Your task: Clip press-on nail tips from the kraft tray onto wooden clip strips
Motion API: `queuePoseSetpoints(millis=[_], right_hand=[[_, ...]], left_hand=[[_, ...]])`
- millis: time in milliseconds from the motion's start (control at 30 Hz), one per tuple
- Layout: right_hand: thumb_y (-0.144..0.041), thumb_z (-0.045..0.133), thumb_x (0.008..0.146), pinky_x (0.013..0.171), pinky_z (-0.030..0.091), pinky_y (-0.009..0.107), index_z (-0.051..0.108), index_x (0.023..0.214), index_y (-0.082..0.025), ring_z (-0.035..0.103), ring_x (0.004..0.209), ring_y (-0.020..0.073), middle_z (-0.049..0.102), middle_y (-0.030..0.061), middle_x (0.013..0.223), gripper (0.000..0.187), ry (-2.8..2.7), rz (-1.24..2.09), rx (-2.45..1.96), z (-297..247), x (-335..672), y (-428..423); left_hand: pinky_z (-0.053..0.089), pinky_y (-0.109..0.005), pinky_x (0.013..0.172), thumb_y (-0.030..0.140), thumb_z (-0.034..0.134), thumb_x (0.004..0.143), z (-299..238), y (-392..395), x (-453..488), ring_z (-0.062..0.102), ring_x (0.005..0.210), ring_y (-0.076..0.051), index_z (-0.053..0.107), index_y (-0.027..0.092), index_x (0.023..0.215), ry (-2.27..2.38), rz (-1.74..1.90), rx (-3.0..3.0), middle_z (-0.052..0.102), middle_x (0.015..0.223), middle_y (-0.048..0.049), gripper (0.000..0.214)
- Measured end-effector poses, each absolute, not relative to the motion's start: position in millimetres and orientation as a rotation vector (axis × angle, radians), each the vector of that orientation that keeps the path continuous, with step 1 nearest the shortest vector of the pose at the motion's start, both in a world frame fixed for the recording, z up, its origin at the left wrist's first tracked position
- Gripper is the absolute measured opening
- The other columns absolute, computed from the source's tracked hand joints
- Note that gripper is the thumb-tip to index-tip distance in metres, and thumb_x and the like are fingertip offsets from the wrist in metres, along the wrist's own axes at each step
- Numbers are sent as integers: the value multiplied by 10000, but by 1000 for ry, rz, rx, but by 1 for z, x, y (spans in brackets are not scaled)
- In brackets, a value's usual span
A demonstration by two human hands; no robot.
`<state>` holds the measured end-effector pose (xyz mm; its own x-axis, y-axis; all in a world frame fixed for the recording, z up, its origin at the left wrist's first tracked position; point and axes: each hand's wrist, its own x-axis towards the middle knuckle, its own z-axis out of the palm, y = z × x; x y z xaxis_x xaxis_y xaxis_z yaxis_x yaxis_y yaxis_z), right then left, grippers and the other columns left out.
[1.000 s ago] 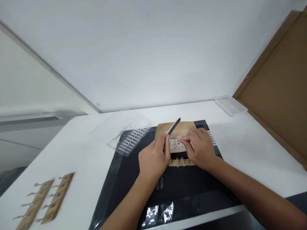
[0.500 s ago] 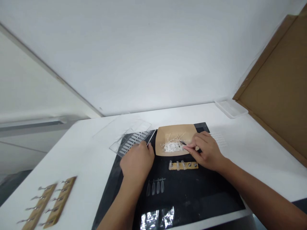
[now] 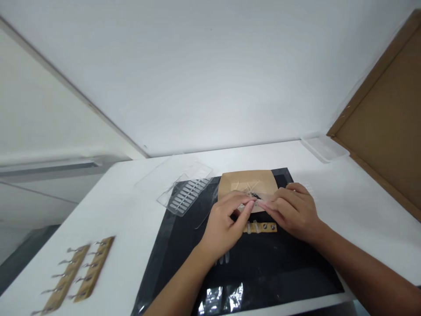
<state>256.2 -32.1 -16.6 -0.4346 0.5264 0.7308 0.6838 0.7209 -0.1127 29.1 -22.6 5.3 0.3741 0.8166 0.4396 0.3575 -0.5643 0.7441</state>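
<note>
My left hand and my right hand meet over the near side of a brown paper tray, fingertips pinched close together. Whatever lies between them is too small to make out; a pale, clear bit shows at the right fingertips. Inside the tray are thin white sticks and a small dark item, with white bits partly covered by my hands. Just below stands a wooden strip with metal studs, some bearing clear nail tips. My left hand hides its left end and most of the loose clear tips.
A clear case with rows of nail tips overlaps the black mat. Two wooden strips with metal clips lie at the left. At the back right are a clear plastic tray and a cardboard panel.
My left hand has left the clear case and moved right, joining my right hand over the paper tray. My right hand stays there, fingers pinched. The view has shifted slightly.
</note>
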Motion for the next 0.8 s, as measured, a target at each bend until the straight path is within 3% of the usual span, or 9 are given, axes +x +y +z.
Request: queuePoseSetpoints(millis=[500,633,800], right_hand=[[-167,666,1002,713,427,327,622,768,-258,584,656,130,713,-38,770,256,-2250,-364,-729,-1,251,-39],[-270,757,969,716,430,312,588,807,-221,598,635,121,692,-29,732,239,-2141,-232,-726,-7,252,-31],[-425,822,914,702,401,295,663,979,-219,624,622,113,666,-57,714,268,-2069,-12,-839,-11,252,-29]], left_hand=[[599,-210,571,288,793,866,0,-32,39,754,739,-171,833,203,935,1001,1042,1569,807,921,-59,116],[574,-199,572,354,831,840,-2,-32,39,747,739,-171,837,198,924,1030,948,1492,810,894,-55,177],[527,-187,566,364,848,828,-5,-30,37,700,668,-132,825,201,908,1031,919,1483,789,797,-30,183]])
